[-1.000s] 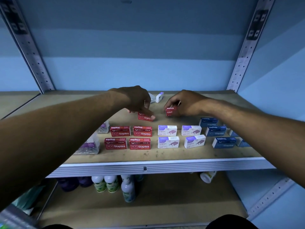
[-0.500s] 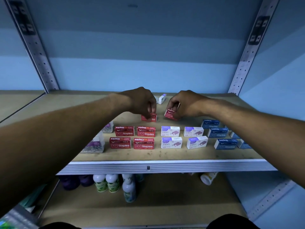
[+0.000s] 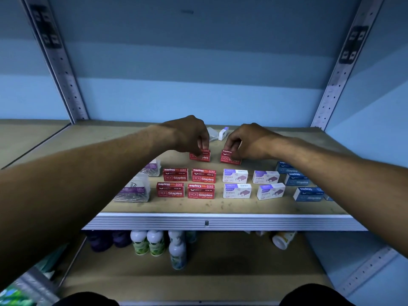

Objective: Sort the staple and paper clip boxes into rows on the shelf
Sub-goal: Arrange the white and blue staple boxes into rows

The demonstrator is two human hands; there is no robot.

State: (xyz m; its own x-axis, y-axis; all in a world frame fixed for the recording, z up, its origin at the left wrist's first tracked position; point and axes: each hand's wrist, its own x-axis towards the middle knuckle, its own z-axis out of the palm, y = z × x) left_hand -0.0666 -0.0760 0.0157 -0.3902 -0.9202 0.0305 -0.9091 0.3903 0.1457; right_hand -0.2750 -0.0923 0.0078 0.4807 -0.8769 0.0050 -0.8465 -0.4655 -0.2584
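Red staple boxes (image 3: 199,156) pinched by both hands (image 3: 191,134).

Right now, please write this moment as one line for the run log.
left hand: grips red box | right hand: grips second red box | both boxes behind red rows on shelf

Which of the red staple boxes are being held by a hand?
The two rearmost red cardboard staple boxes: left hand pinches one, right hand the other. The four in front lie untouched.
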